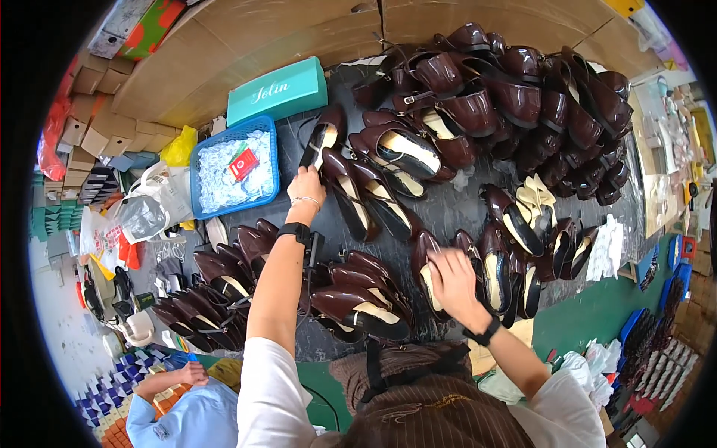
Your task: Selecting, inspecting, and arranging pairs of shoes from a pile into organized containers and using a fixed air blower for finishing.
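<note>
Dark table (455, 205) covered with glossy maroon shoes.

Progress, judged from the layout: a good share of the shoes lie in loose rows near the person, toes and cream insoles lined up, so those look sorted. A big heap (523, 97) sits well beyond both hands, unsorted, so much looks left to do.

Left hand (306, 187): stretched forward, fingers curled on the heel end of a single shoe (323, 138). Grip reads as closed on that shoe, though the fingertips are partly hidden. A blue basket (200, 200) of wrapped packets is just to the left of this grip; a teal box (278, 91) lies beyond it.

Right hand (453, 280): palm down, fingers spread and bent over a shoe (426, 261) in the near row. It touches the shoe; whether the grip has closed on it I cannot tell. More shoes lie just right of this grip.

Another person's sleeve (187, 414) shows at lower left, apart from both hands.
</note>
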{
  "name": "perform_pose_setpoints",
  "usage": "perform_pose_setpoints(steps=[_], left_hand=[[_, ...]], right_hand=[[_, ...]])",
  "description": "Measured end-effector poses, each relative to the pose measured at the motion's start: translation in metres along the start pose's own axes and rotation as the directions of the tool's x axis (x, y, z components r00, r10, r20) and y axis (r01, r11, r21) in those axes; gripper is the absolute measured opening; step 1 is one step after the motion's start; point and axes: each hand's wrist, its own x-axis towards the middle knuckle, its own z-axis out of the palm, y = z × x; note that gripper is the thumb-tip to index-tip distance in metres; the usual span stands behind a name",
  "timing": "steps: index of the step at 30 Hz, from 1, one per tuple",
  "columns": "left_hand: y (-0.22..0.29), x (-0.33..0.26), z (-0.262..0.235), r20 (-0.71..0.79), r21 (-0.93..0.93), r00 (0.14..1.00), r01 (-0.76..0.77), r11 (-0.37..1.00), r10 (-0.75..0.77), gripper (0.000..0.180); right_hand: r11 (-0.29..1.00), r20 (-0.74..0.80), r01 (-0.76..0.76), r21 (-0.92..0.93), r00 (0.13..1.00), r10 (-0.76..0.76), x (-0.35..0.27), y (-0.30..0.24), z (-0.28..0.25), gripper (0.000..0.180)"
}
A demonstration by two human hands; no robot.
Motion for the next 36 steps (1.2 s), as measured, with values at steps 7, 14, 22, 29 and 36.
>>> perform_pose_setpoints(steps=[7, 14, 22, 29, 36], left_hand=[[-0.013, -0.045, -0.017, -0.126, -0.14, 0.971, 0.183, 0.973, -0.201, 0.014], [-0.031, -0.113, -0.055, -0.386, -0.685, 0.862, -0.03, 0.728, -0.328, 0.02], [-0.006, -0.197, -0.113, -0.583, -0.699, 0.73, -0.229, 0.677, -0.355, 0.016], [0.0, -0.259, -0.139, -0.644, -0.64, 0.694, -0.259, 0.723, -0.321, 0.021], [0.002, -0.318, -0.158, -0.641, -0.675, 0.689, -0.297, 0.676, -0.338, 0.022]], right_hand=[[0.939, 0.334, -0.109, -0.326, 0.916, 0.223, 0.098, 0.043, 0.085, 0.034], [0.995, 0.155, -0.091, 0.033, 0.984, 0.085, 0.113, 0.038, 0.07, 0.021], [0.901, -0.082, 0.163, 0.403, 0.986, -0.142, 0.164, -0.036, 0.095, 0.025], [0.968, 0.372, -0.248, -0.046, 0.895, 0.247, 0.103, 0.017, 0.141, 0.032], [0.924, 0.443, -0.271, 0.268, 0.887, 0.131, 0.134, -0.016, 0.101, 0.018]])
